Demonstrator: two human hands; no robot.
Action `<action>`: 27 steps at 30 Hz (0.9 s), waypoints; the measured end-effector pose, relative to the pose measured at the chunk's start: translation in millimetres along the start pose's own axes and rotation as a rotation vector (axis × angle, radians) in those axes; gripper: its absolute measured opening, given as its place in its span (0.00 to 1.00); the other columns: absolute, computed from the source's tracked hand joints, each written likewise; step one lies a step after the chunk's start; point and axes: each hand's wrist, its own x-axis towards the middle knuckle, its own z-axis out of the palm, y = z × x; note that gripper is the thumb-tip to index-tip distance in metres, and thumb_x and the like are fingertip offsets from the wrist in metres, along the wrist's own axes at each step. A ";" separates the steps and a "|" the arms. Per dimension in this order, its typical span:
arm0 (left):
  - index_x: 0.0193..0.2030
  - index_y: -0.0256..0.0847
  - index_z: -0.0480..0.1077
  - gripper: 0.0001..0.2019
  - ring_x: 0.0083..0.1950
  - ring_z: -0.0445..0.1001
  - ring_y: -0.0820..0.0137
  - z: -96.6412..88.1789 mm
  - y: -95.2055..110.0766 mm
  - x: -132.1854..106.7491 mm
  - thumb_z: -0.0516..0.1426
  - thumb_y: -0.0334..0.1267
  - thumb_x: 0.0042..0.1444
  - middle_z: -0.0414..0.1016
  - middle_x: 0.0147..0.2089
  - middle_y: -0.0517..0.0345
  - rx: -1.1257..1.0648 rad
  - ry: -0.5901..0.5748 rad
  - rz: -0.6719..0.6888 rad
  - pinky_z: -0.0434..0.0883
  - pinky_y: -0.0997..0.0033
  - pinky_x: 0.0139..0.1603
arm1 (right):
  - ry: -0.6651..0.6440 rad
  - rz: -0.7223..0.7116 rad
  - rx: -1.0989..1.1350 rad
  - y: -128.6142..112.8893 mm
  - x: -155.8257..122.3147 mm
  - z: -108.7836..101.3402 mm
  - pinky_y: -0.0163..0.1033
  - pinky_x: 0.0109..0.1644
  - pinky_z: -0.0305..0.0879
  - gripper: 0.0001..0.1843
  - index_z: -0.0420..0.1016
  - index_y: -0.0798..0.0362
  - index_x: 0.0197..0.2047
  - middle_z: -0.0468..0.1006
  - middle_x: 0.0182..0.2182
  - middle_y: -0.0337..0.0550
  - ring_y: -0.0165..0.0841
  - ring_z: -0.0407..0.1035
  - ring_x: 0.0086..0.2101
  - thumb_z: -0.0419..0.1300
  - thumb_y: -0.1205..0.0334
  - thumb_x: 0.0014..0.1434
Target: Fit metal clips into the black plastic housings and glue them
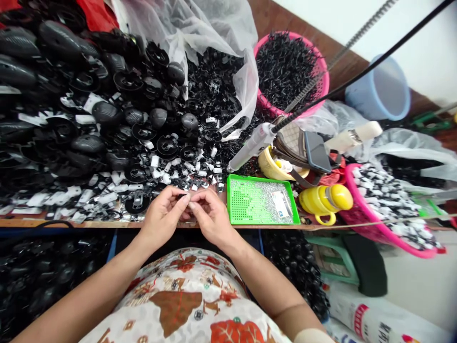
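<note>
My left hand [164,213] and my right hand [210,216] meet at the front edge of the wooden workbench [107,223]. Both are curled, fingertips pinched together around a small black plastic part [183,196] that is mostly hidden by the fingers. Just beyond them lies a heap of small black and white plastic parts [178,166]. To the right of my right hand sits a green perforated tray [262,200] covered with tiny screws.
Black domed shells [89,114] pile up at the back left under a clear plastic bag [200,28]. A hanging electric screwdriver [252,145], a yellow bottle [324,200], two pink baskets [291,71] [389,209] and a blue bucket [383,90] crowd the right side.
</note>
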 end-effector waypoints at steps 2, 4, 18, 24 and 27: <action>0.46 0.41 0.73 0.19 0.29 0.77 0.74 -3.3 0.4 -2.5 0.67 0.51 0.56 0.79 0.38 0.60 -0.056 0.003 -0.001 0.78 0.73 0.33 | 0.026 0.009 0.100 -0.9 -1.3 2.3 0.37 0.44 0.75 0.05 0.76 0.49 0.39 0.78 0.40 0.40 0.30 0.75 0.37 0.64 0.58 0.64; 0.50 0.41 0.74 0.20 0.34 0.79 0.73 -11.4 -2.0 -4.8 0.68 0.48 0.55 0.80 0.44 0.57 -0.085 -0.021 -0.017 0.80 0.71 0.38 | 0.067 0.006 0.150 -2.3 -2.9 -1.1 0.37 0.43 0.75 0.03 0.78 0.48 0.40 0.80 0.38 0.39 0.30 0.76 0.35 0.65 0.59 0.63; 0.47 0.39 0.76 0.13 0.42 0.80 0.66 -5.1 -12.7 -21.3 0.64 0.39 0.55 0.81 0.44 0.53 -0.020 -0.117 -0.051 0.80 0.64 0.45 | 0.005 -0.161 -0.280 -4.9 -3.3 -4.8 0.44 0.52 0.71 0.04 0.79 0.50 0.39 0.78 0.42 0.45 0.35 0.74 0.45 0.63 0.62 0.65; 0.56 0.44 0.75 0.17 0.48 0.81 0.64 -19.1 -24.1 -23.7 0.60 0.37 0.61 0.81 0.54 0.51 0.373 0.015 0.110 0.78 0.61 0.51 | -0.069 -0.094 -0.627 -10.1 -12.0 -8.6 0.45 0.48 0.64 0.06 0.74 0.51 0.38 0.77 0.37 0.43 0.37 0.70 0.41 0.59 0.61 0.67; 0.54 0.45 0.76 0.14 0.49 0.81 0.63 -14.8 -20.7 -25.7 0.57 0.36 0.63 0.81 0.54 0.52 0.507 0.035 0.249 0.77 0.59 0.55 | -0.113 -0.061 -0.670 -16.0 -12.3 -6.3 0.44 0.48 0.62 0.05 0.72 0.51 0.39 0.77 0.38 0.44 0.37 0.70 0.41 0.57 0.62 0.68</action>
